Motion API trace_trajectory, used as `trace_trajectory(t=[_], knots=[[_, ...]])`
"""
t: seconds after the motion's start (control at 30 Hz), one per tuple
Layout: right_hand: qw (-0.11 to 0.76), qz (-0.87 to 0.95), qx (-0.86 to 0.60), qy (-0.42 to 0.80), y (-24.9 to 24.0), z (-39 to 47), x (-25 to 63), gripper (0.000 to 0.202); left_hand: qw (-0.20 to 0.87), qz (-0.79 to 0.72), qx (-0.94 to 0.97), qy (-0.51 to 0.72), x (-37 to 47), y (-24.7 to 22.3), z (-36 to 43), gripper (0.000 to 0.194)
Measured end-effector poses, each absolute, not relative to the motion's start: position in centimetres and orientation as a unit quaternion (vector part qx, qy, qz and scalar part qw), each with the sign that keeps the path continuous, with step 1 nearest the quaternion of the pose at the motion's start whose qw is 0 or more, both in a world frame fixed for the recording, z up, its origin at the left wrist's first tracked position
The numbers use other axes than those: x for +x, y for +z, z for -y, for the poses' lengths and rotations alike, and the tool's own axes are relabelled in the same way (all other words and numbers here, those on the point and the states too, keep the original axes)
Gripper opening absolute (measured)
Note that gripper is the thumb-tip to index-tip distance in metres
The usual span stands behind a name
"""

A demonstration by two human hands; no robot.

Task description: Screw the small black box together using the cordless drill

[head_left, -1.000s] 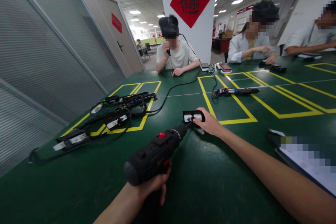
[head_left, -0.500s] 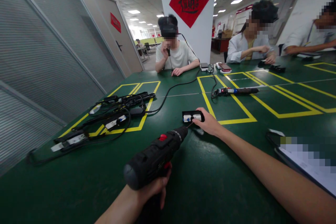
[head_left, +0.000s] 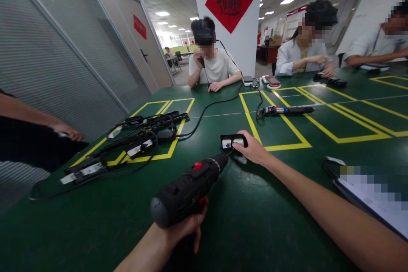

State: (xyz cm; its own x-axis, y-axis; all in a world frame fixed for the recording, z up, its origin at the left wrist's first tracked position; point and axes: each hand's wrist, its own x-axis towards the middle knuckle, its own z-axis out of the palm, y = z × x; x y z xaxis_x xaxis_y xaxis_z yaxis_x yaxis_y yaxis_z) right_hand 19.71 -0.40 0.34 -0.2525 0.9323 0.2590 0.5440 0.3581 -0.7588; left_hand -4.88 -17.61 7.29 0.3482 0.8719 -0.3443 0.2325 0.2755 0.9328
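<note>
My left hand (head_left: pixel 186 226) is wrapped round the handle of a black cordless drill (head_left: pixel 188 191) with red switches. The drill slants away from me, its chuck up and to the right. A thin bit reaches from the chuck to the lower edge of a small black case with white and blue parts inside (head_left: pixel 227 141). Whether the bit's tip touches the case or a screw is too small to tell. Holding the case's right end between thumb and fingers is my right hand (head_left: pixel 253 149), just above the green table (head_left: pixel 255 225).
Black cabled devices (head_left: pixel 143 136) lie in a tangle at left. A pen-like electric tool (head_left: pixel 287 110) rests beyond my right hand; a clipboard with papers (head_left: pixel 376 199) is at right. Several people sit across the table, and another person's hand (head_left: pixel 68 131) is at the left edge.
A standing person's arm and dark clothing have come into view at the left edge. My hands, the drill and the case have hardly moved.
</note>
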Motion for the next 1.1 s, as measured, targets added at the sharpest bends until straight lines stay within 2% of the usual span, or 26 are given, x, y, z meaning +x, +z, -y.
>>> trace_trajectory(t=[0.67,1.1], knots=[[0.363,0.737,-0.5,0.274,0.29,0.34,19.62,0.036,0.602,-0.524,0.541,0.265,-5.13,6.6,18.14,0.034],[0.358,0.738,-0.499,0.277,0.35,0.38,19.69,0.038,0.612,-0.511,0.536,0.278,-4.85,7.13,18.11,0.027]])
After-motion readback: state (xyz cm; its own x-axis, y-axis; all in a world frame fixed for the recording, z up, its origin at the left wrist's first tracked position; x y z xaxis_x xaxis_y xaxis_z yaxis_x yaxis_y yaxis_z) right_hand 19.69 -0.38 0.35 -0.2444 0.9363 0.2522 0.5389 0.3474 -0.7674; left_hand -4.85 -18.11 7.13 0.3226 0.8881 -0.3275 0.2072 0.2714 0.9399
